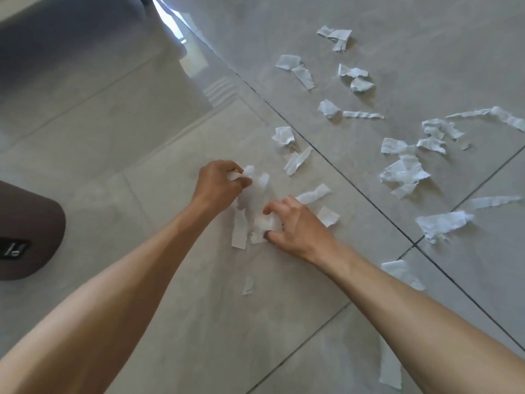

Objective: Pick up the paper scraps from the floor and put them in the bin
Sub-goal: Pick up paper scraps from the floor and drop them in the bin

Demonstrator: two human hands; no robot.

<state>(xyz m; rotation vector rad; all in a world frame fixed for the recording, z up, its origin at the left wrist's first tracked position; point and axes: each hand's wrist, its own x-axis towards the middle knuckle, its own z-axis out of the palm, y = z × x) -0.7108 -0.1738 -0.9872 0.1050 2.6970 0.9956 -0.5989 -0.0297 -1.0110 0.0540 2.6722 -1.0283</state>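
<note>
Several torn white paper scraps lie scattered over the grey tiled floor, most of them to the right, such as a big crumpled one (403, 173). In the middle, my left hand (218, 184) pinches a bunch of scraps (250, 173) between its fingertips. My right hand (295, 226) is curled around other scraps (265, 223) right on the floor. A long strip (239, 231) hangs or lies between both hands. A dark brown rounded object (25, 231), possibly the bin, sits at the left edge.
Dark grey furniture (65, 29) fills the top left corner. Loose scraps also lie near my right forearm (397, 273) and at the bottom (390, 368). Dark grout lines cross the tiles.
</note>
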